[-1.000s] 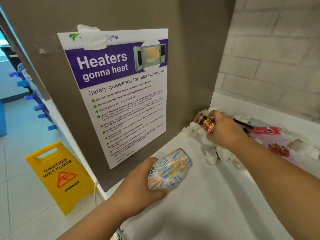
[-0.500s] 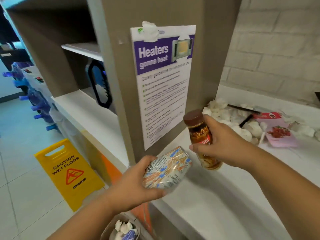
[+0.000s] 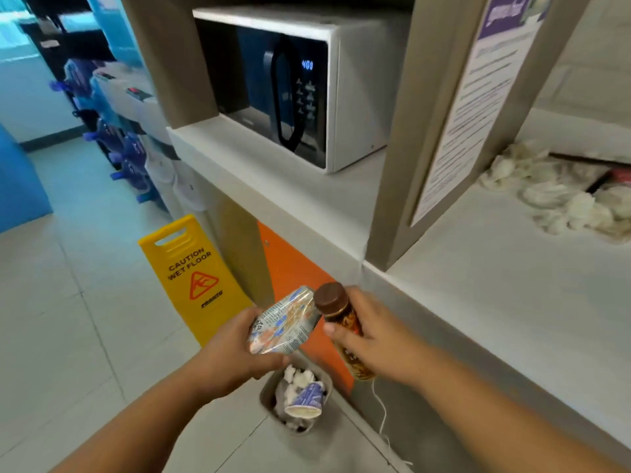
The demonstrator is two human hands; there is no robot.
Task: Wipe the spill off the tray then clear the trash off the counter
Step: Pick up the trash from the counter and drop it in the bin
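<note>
Trash-clearing step. Left hand [image 3: 235,349] grips crumpled printed carton [image 3: 286,324]; right hand [image 3: 372,343] grips brown-capped plastic bottle [image 3: 341,322]. Next, likely: release both into grey bin [image 3: 263,397] at 6 o'clock.

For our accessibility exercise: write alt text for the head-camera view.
Left hand grips a crumpled carton, right hand a brown-capped bottle, both above a bin of trash. Crumpled tissues lie on the counter near a microwave.

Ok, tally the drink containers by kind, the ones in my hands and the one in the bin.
Carton: 1, the carton in the left hand
Bottle: 1, the bottle in the right hand
Cup: 1, the cup in the bin
Total: 3
</note>
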